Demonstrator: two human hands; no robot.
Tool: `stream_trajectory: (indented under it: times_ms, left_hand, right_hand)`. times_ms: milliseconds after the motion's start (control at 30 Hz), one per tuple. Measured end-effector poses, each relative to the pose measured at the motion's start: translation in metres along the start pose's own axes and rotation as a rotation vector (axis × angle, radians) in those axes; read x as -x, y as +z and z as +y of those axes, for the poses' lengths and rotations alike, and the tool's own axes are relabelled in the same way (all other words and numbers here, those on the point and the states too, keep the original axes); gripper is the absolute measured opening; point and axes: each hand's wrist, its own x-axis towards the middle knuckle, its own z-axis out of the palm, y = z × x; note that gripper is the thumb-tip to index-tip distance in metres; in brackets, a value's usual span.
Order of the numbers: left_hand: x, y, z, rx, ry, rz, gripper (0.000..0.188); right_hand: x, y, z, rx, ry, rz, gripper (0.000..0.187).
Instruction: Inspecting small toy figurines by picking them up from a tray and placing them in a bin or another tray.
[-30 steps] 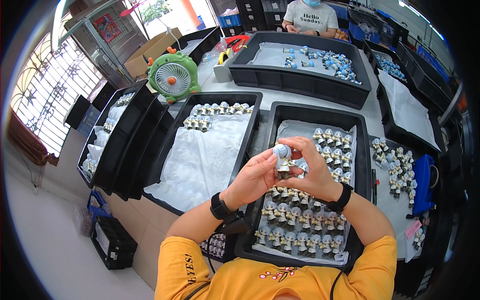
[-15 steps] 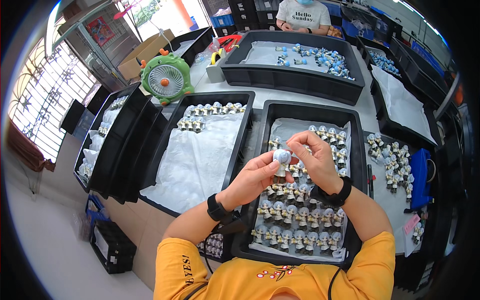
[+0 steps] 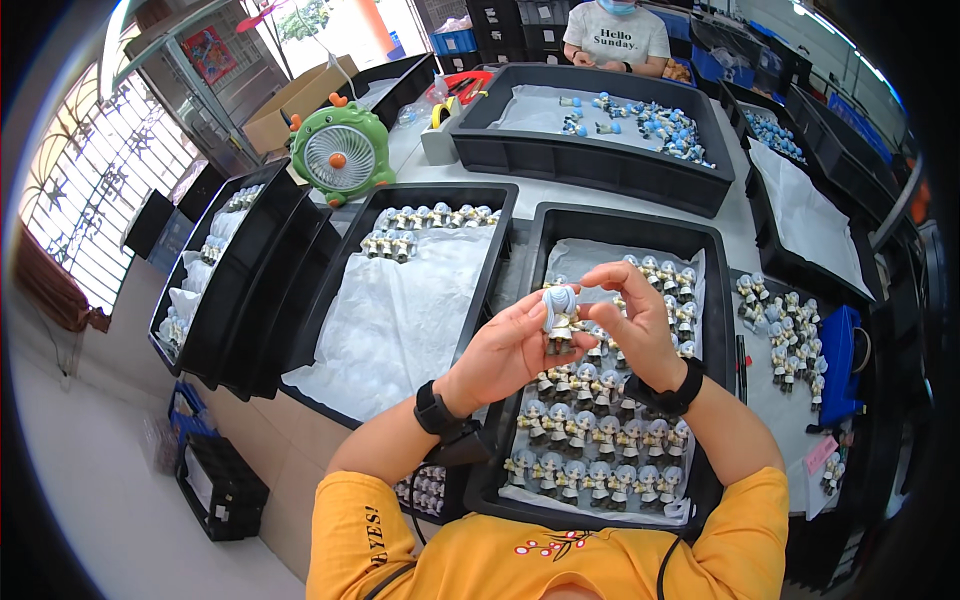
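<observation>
Pinched upright in my left hand (image 3: 500, 350) is a small figurine (image 3: 561, 318) with pale blue-white hair, a white outfit and dark feet. Its long hair faces me. My right hand (image 3: 640, 325) is just to the right of it, thumb and forefinger apart, with nothing seen between them. Whether a fingertip touches the figurine I cannot tell. Both hands are over a black tray (image 3: 710, 270) lined with white sheet, where rows of similar figurines (image 3: 605, 435) lie.
Left of it, another lined black tray (image 3: 345, 265) holds figurines along its far end. Stacked trays (image 3: 270, 290) and a green fan (image 3: 340, 150) are farther left. Loose figurines (image 3: 795, 335) lie at right by a blue bin (image 3: 845, 365). Beyond the far tray (image 3: 590, 155) sits another person (image 3: 615, 40).
The figurine has turned in my left hand, so more of its long hair shows. My right thumb and forefinger have spread apart. The whole view has shifted slightly.
</observation>
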Motion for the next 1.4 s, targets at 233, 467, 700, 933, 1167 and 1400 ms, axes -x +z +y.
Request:
stream_trajectory:
  times_ms: [233,467,700,933,1167,1400]
  left_hand:
    - [0.0,-0.004,-0.004,-0.093,0.101,0.057,0.044]
    - [-0.001,-0.003,0.0,-0.018,0.081,0.075,0.05]
    - [0.0,-0.005,-0.003,-0.049,0.109,0.093,0.042]
    - [0.001,-0.014,0.001,-0.14,0.128,0.219,0.03]
    - [-0.019,-0.067,0.114,-0.777,0.483,0.636,0.026]
    - [-0.02,-0.214,0.145,-1.766,0.207,1.082,0.034]
  right_hand:
    - [0.0,0.009,-0.012,0.23,-0.157,-0.179,0.081]
    - [0.0,0.008,-0.008,0.116,-0.045,-0.168,0.073]
    - [-0.001,0.008,-0.01,0.136,-0.071,-0.183,0.073]
    - [-0.003,0.006,-0.008,0.216,-0.065,-0.21,0.072]
    - [-0.006,-0.001,0.002,0.295,-0.079,-0.181,0.065]
    - [-0.012,-0.001,0.009,0.23,-0.006,-0.186,0.057]
